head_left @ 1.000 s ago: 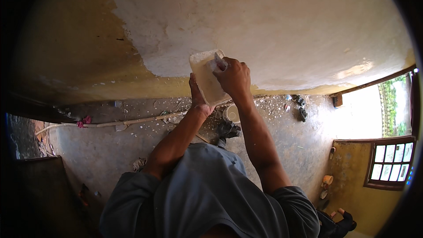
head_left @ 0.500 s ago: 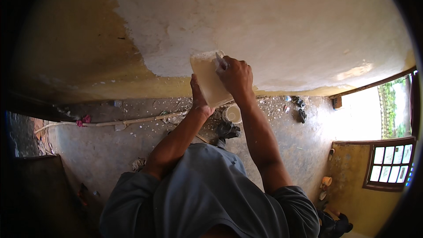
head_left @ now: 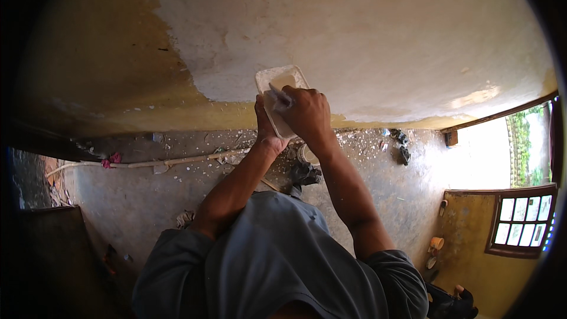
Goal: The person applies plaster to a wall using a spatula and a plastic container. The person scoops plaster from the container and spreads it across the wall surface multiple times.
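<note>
My left hand [head_left: 266,133] grips an off-white rectangular plastic tray [head_left: 280,72] from its left side and underside; a pale creamy substance lies in the tray. My right hand [head_left: 307,112] is closed on a small scraper [head_left: 277,91], whose thin blade lies over the inside of the tray. Behind them is a wall [head_left: 354,35] with a large white coated area and dull yellow areas at the left and along its bottom.
Flakes dot the floor [head_left: 390,201], with a long pole [head_left: 147,165], pink cloth [head_left: 111,161], white bucket [head_left: 308,155] and dark bag [head_left: 403,155]. At right are a bright doorway [head_left: 481,153], window [head_left: 522,218], orange pail [head_left: 437,242] and dark-clothed person [head_left: 458,301].
My right hand and the scraper have moved left and down within the tray. The tray and my left hand have shifted only slightly.
</note>
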Demonstrator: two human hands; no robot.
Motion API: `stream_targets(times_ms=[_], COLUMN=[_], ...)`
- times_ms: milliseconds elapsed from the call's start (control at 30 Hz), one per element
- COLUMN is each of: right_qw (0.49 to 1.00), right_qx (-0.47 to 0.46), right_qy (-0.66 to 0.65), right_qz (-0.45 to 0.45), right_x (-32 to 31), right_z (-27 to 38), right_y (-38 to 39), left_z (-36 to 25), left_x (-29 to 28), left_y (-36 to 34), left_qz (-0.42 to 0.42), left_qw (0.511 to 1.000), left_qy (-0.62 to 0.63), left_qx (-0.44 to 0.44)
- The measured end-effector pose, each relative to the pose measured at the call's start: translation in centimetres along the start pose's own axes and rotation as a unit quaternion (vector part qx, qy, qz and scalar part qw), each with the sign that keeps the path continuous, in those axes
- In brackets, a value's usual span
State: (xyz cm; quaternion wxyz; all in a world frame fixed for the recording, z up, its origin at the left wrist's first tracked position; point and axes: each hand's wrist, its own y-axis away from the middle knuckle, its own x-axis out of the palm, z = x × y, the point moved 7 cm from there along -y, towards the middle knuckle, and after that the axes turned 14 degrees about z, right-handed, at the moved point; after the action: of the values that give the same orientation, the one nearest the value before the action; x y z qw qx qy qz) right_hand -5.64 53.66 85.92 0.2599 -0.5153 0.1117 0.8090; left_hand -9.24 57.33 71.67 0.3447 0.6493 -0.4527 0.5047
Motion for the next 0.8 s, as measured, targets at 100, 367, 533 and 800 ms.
stream_targets(times_ms=[100, 367, 533, 800], right_qw=[0.998, 0.994, 0.995, 0.990], right_qx=[0.039, 0.073, 0.094, 0.135], right_qy=[-0.054, -0.003, -0.008, -0.046], right_qz=[-0.021, -0.079, -0.017, 0.018], right_x=[-1.7, -2.5, -1.1, 0.2], right_z=[-0.9, -3.4, -3.7, -2.9], right_y=[-0.3, -1.4, -1.2, -1.0], left_z=[-0.3, -0.3, -0.6, -0.2], left_x=[0.6, 0.3, 0.7, 0.3], left_y=[0.1, 0.4, 0.3, 0.0], left_qz=[0.008, 0.035, 0.021, 0.011], left_qw=[1.000, 0.998, 0.998, 0.998], left_qy=[-0.005, -0.020, -0.043, -0.051], left_qx=[0.018, 0.039, 0.052, 0.036])
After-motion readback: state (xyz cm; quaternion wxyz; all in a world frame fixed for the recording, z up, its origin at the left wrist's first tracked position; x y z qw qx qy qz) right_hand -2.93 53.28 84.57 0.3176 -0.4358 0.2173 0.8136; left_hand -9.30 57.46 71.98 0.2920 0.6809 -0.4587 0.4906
